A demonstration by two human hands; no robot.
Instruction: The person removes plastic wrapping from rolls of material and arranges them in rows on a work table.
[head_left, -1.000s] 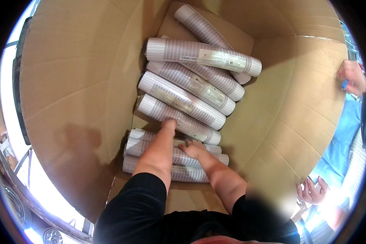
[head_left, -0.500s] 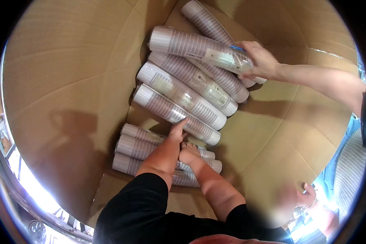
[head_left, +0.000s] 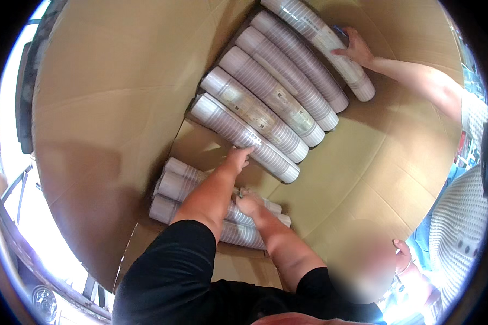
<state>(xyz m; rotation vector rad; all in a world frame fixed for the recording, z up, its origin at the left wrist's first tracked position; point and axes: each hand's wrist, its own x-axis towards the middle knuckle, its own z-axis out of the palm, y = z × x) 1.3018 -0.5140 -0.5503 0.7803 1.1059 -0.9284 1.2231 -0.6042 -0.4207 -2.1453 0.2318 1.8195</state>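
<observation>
Inside a deep cardboard box, my left hand (head_left: 239, 159) reaches to the nearest of a slanted row of plastic-wrapped, striped rolls (head_left: 238, 130). Its index finger lies stretched against that roll's near side, with the hand not wrapped round it. Just to the right and nearer, my right hand (head_left: 248, 203) is closed over a lower group of similar rolls (head_left: 179, 187). Its curled fingers hide whatever may be in them. At the far end of the row, a co-worker's hand (head_left: 359, 51) rests on the farthest roll (head_left: 322, 40), a small blue item by its fingers.
Tall cardboard walls (head_left: 108, 97) surround the rolls on the left and far sides. The box floor (head_left: 358, 157) shows to the right of the row. At the right rim, another person in a grey knit top (head_left: 461, 233) leans close, a second hand (head_left: 402, 257) near the box edge.
The co-worker's roll has moved from on top of the others to the far end. The rolls now lie side by side. My hands stay near the same rolls while the view shifts slightly.
</observation>
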